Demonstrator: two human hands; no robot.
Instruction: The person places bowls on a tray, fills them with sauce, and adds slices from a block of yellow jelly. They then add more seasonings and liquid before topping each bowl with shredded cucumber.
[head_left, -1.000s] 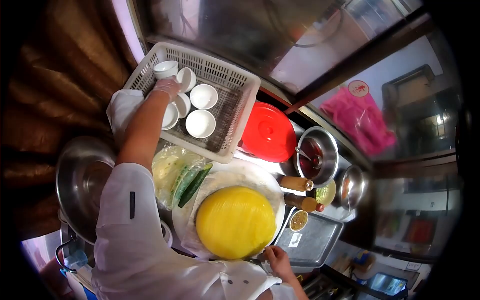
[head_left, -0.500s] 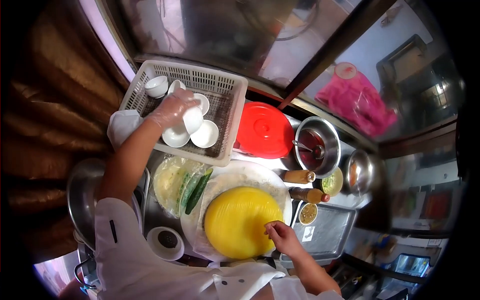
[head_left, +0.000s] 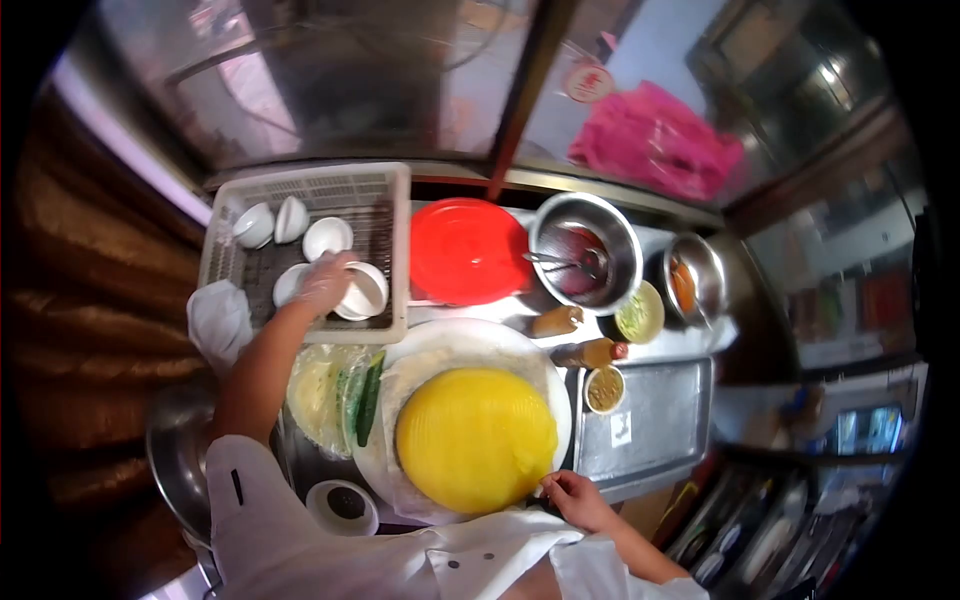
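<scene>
My left hand [head_left: 328, 284], in a clear plastic glove, is inside a white plastic basket [head_left: 404, 240]. Its fingers are closed on a small white bowl [head_left: 370, 283], which sits tilted over or in another white bowl. More white bowls [head_left: 327, 238] lie around it in the basket. At the front, my bare right hand [head_left: 578, 502] has thumb and fingertips pinched together by the near right edge of a large yellow dome-shaped block [head_left: 475, 435] with a shiny, film-like surface. Whatever the pinch may hold is too small to make out. The block rests on a round white plate [head_left: 565, 400].
Beside the basket are a red lid [head_left: 468, 250], a steel bowl [head_left: 620, 225] with a ladle in dark red liquid, and two bottles [head_left: 590, 353]. A metal tray [head_left: 650, 420] lies right; bagged food and cucumber [head_left: 369, 405] lie left. A window stands behind.
The view has turned and shifted. My left hand has brought its bowl to another bowl at the basket's near right. My right hand has moved from the block's surface to its near edge.
</scene>
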